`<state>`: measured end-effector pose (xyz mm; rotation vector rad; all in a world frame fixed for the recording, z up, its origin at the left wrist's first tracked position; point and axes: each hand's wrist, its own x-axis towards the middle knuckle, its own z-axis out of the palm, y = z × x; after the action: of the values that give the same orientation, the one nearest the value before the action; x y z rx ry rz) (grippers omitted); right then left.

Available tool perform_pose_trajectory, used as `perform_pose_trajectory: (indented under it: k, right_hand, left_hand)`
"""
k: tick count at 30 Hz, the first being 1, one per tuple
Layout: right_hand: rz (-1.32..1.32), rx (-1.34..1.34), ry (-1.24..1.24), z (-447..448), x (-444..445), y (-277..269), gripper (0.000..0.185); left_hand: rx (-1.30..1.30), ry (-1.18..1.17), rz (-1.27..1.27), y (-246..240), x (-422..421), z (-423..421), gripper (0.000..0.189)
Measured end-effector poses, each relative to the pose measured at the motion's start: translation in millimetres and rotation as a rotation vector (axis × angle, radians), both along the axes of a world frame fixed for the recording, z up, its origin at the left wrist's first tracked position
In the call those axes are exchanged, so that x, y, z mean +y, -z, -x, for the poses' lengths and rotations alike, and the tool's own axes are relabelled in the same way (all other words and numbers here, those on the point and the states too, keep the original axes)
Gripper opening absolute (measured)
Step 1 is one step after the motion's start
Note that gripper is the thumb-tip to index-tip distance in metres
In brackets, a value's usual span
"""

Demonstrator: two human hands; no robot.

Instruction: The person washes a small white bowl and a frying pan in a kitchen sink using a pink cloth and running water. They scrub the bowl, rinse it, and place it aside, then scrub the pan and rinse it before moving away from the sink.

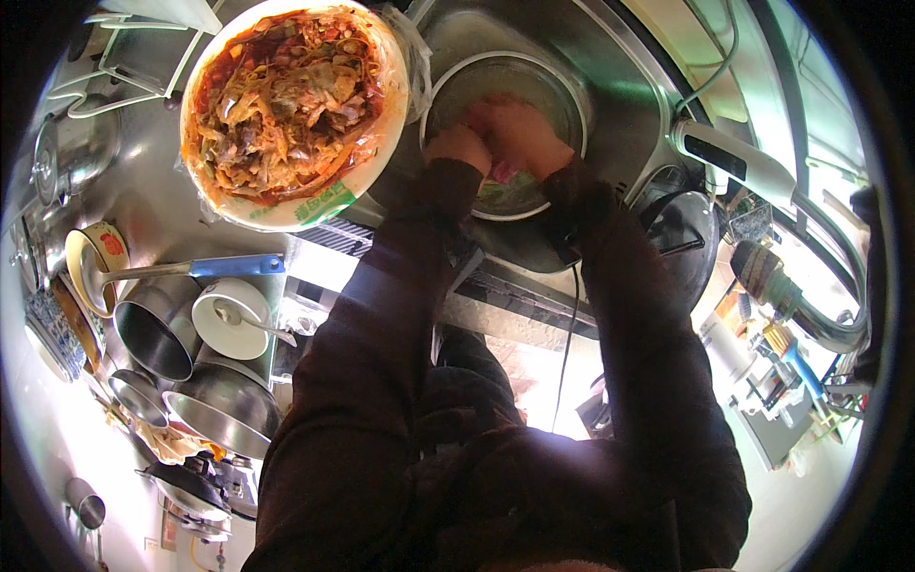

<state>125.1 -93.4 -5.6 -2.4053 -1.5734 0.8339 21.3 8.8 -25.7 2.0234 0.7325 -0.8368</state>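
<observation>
Both hands reach into a round metal basin (583, 114) of murky water standing in the steel sink (620, 79). My left hand (461, 149) is at the basin's left side, its fingers under the water. My right hand (520, 132) lies close beside it, bent inward, with its fingertips hidden too. Something pinkish-purple (505, 171) shows just below the hands. Greenish matter (511, 191) lies near the basin's lower edge. Whether either hand grips anything cannot be made out.
Left of the basin, a large oval plate (397, 93) holds a reddish cooked dish (286, 107), with plastic film around it. A blue-handled ladle (236, 266), a white bowl (246, 339) and metal pots (154, 329) stand farther left. At right are a faucet (743, 161) and a black lid (690, 236).
</observation>
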Motion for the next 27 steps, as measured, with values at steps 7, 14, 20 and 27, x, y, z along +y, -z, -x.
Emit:
perform_pose_trajectory:
  k: [7,14,20,27]
  right_hand:
    - [-0.033,0.186,0.49,3.0,-19.8,4.5,0.034]
    - [-0.039,0.356,1.164,27.0,-90.2,66.1,0.048]
    - [0.084,0.008,0.716,3.2,-71.5,29.6,0.049]
    - [-0.012,0.142,0.408,-5.7,-32.1,-45.0,0.029]
  left_hand:
    - [-0.028,0.094,-0.05,22.2,-9.2,-0.7,0.032]
    - [0.271,-0.619,0.556,18.2,-40.5,6.4,0.03]
    - [0.08,-0.261,0.373,40.4,-45.3,2.3,0.031]
    - [-0.047,-0.135,0.051,-23.8,-6.6,-16.5,0.031]
